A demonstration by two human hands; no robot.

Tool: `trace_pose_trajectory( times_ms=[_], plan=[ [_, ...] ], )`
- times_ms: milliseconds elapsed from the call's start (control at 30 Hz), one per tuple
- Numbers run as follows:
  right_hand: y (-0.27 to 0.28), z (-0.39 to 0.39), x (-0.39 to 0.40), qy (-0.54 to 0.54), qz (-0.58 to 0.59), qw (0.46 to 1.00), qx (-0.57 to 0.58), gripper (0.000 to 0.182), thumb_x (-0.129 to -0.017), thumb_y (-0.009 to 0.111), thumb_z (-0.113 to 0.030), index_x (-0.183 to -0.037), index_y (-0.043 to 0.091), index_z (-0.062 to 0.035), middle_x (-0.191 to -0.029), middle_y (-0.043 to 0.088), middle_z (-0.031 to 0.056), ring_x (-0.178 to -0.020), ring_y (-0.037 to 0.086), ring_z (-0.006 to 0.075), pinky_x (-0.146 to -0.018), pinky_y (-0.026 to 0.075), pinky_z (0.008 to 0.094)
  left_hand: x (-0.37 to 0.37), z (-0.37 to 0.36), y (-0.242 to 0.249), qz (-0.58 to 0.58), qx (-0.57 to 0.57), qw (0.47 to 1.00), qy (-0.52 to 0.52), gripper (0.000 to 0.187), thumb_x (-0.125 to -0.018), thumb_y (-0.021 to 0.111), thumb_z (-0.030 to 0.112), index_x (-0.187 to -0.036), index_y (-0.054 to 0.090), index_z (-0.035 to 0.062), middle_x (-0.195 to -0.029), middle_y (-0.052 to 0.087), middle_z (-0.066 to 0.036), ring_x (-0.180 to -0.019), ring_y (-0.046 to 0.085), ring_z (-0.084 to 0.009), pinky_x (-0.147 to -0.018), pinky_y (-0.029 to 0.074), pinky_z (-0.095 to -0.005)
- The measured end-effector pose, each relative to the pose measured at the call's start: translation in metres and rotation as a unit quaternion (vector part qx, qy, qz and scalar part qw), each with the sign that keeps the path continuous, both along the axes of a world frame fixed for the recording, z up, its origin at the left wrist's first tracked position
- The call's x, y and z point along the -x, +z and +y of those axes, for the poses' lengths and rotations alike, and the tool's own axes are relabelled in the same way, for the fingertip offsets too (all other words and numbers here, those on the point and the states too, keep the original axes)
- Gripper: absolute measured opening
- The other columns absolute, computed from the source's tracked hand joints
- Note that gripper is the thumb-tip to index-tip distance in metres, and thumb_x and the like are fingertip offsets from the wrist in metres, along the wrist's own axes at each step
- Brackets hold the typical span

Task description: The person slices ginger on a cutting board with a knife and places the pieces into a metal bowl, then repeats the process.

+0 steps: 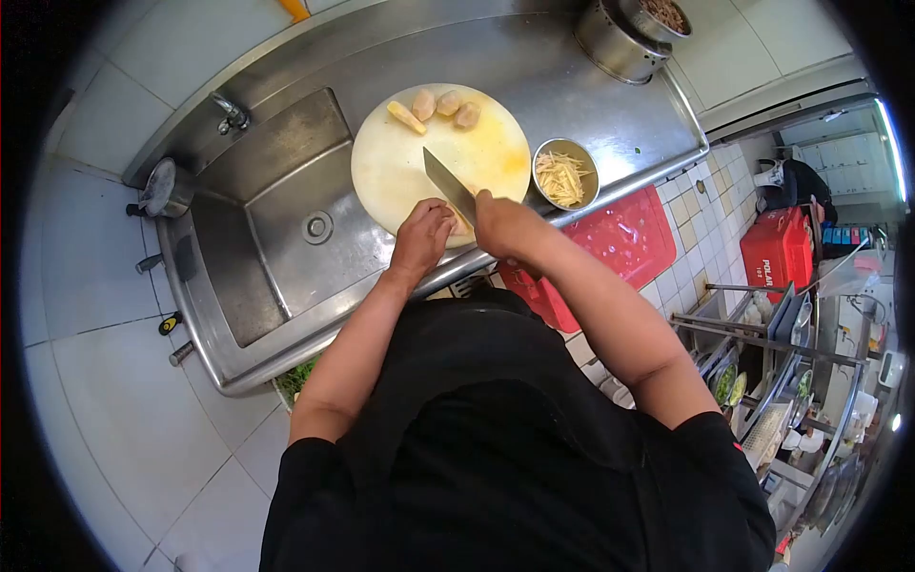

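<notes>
One knife [446, 181] in right hand [505, 227]; left hand [422, 240] by board's [389, 181] near edge.

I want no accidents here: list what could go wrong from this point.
The left hand is close to the kitchen knife in the right hand; a slip could cut it. The metal bowl of cut strips stands near the counter's front edge; a bump might tip it. The rounded peeled tubers might roll if jolted.
</notes>
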State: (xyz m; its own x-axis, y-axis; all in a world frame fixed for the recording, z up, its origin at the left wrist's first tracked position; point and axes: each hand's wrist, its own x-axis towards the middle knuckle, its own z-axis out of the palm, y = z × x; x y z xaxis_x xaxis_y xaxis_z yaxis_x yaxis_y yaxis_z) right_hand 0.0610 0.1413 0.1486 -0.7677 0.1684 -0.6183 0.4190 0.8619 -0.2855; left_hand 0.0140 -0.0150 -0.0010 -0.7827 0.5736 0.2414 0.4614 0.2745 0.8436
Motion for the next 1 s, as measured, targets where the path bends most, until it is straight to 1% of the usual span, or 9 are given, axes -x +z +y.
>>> trace_pose_trajectory(
  times_ms=[167,300,400,533,600,633,700,833,1000],
  plan=[
    [0.033,-0.009,0.012,-0.019,-0.098,0.995,0.007,0.035,-0.085,0.06,-0.002,-0.117,0.054,0.0113,-0.102,0.07,0.0328,-0.094,0.073,0.0415,-0.083,0.058,0.0453,0.001,-0.011,-0.004,-0.02,0.096,0.995,-0.016,0.016,-0.092,0.068,0.013,-0.103,0.072,0.0024,-0.109,0.068,-0.013,-0.099,0.067,-0.0325,-0.088,0.053,-0.0395],
    [0.006,-0.008,-0.025,0.002,-0.068,0.998,-0.005,0.03,-0.088,0.056,-0.004,-0.114,0.052,0.0112,-0.096,0.07,0.034,-0.092,0.073,0.0423,-0.08,0.058,0.0484,-0.007,-0.008,-0.007,-0.028,0.074,0.997,0.01,0.016,-0.092,0.066,0.012,-0.103,0.072,0.0026,-0.106,0.069,-0.014,-0.099,0.067,-0.0335,-0.088,0.053,-0.0401],
    [-0.043,-0.006,-0.066,0.024,0.065,0.997,-0.021,0.022,-0.093,0.044,-0.005,-0.112,0.045,0.0074,-0.091,0.068,0.0341,-0.091,0.07,0.046,-0.081,0.056,0.0524,-0.006,-0.01,-0.004,-0.024,0.074,0.997,0.006,0.014,-0.092,0.066,0.011,-0.102,0.072,0.0025,-0.103,0.069,-0.014,-0.097,0.067,-0.0344,-0.086,0.054,-0.0406],
    [-0.052,-0.009,-0.053,-0.036,0.047,0.998,-0.033,0.023,-0.092,0.046,-0.006,-0.112,0.047,0.0078,-0.093,0.069,0.0338,-0.092,0.07,0.0464,-0.081,0.056,0.0524,-0.004,-0.008,-0.006,0.002,0.066,0.998,-0.004,0.013,-0.091,0.067,0.009,-0.101,0.071,0.0022,-0.103,0.069,-0.015,-0.095,0.067,-0.0357,-0.084,0.054,-0.0411],
    [-0.051,0.002,-0.024,0.01,0.114,0.993,-0.02,0.024,-0.091,0.049,-0.006,-0.112,0.049,0.0078,-0.097,0.069,0.0345,-0.095,0.07,0.0464,-0.084,0.055,0.0515,-0.004,-0.007,-0.011,0.019,0.054,0.998,-0.004,0.012,-0.09,0.066,0.008,-0.1,0.07,0.0016,-0.101,0.069,-0.015,-0.095,0.066,-0.0358,-0.083,0.054,-0.0414],
    [-0.035,-0.001,-0.018,0.007,0.114,0.993,-0.018,0.024,-0.091,0.049,-0.006,-0.112,0.049,0.0078,-0.097,0.069,0.0345,-0.095,0.07,0.0464,-0.084,0.055,0.0515,-0.005,-0.008,-0.011,0.02,0.058,0.998,-0.007,0.012,-0.09,0.066,0.008,-0.1,0.07,0.0016,-0.101,0.069,-0.015,-0.095,0.066,-0.0358,-0.083,0.054,-0.0414],
    [0.008,-0.006,-0.007,-0.006,-0.029,1.0,-0.002,0.026,-0.089,0.053,-0.006,-0.112,0.05,0.0081,-0.101,0.068,0.0352,-0.098,0.069,0.046,-0.087,0.055,0.0509,-0.003,-0.006,-0.01,0.032,0.078,0.996,-0.002,0.012,-0.09,0.066,0.007,-0.1,0.07,0.0011,-0.1,0.068,-0.015,-0.095,0.066,-0.0358,-0.083,0.053,-0.0413],
    [-0.046,-0.006,-0.071,-0.043,0.023,0.999,-0.016,0.032,-0.089,0.054,-0.006,-0.117,0.047,0.0088,-0.102,0.068,0.0345,-0.102,0.068,0.0464,-0.089,0.054,0.0522,-0.006,-0.008,-0.012,0.005,0.075,0.997,-0.005,0.012,-0.09,0.066,0.007,-0.1,0.07,0.0016,-0.1,0.068,-0.015,-0.096,0.066,-0.0359,-0.084,0.053,-0.0414],
    [-0.048,-0.003,-0.047,-0.028,0.052,0.998,-0.01,0.029,-0.09,0.053,-0.006,-0.116,0.048,0.0084,-0.101,0.068,0.0349,-0.099,0.069,0.0466,-0.088,0.054,0.052,-0.003,-0.007,-0.007,0.002,0.072,0.997,-0.004,0.011,-0.091,0.064,0.008,-0.099,0.069,0.0038,-0.102,0.068,-0.014,-0.096,0.065,-0.0352,-0.084,0.053,-0.0431]
  ],
)
